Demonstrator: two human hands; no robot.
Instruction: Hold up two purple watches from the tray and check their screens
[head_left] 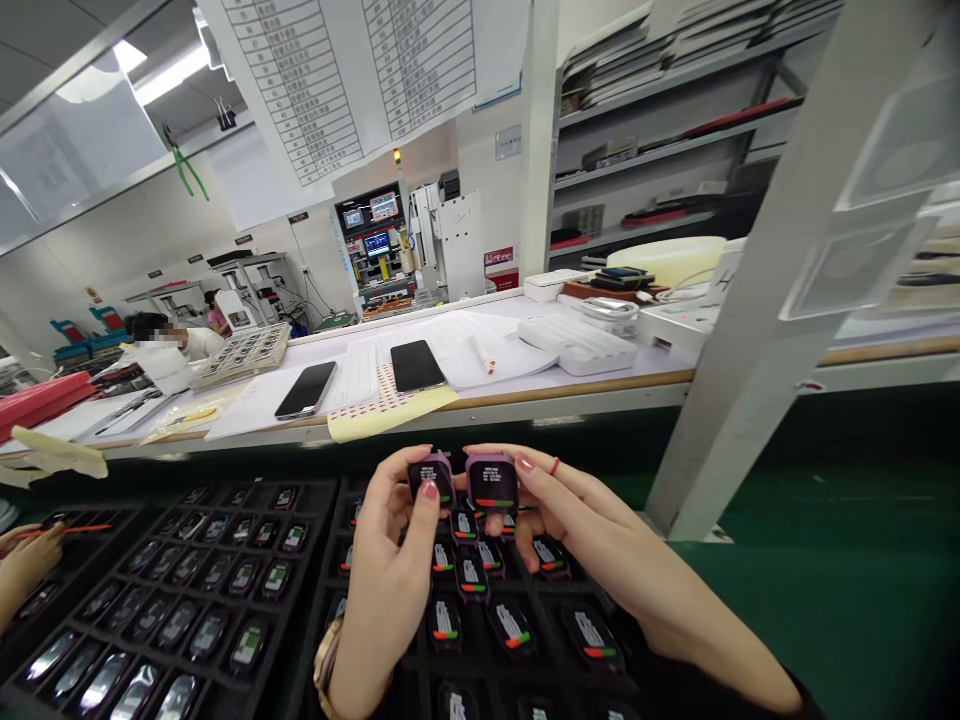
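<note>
My left hand (pixel 401 545) is closed around a purple-cased smartwatch body (pixel 442 472), its thumb lying on the lit screen. Beside it, my right hand (pixel 559 505) pinches a second purple smartwatch body (pixel 492 484) by its edges. That screen shows white text and a red and green bar. Below both hands lies a black compartment tray (pixel 544 600) with several more watch bodies, such as one watch (pixel 512 624) with a lit screen. My fingers hide part of the tray's far rows.
To the left sits another black tray (pixel 296 575) of watch bodies, with a co-worker's hands (pixel 34 560) beyond it. A shelf ahead bears two phones (pixel 307 390), papers and a white box (pixel 577 345). A slanted metal post (pixel 757 290) stands at right.
</note>
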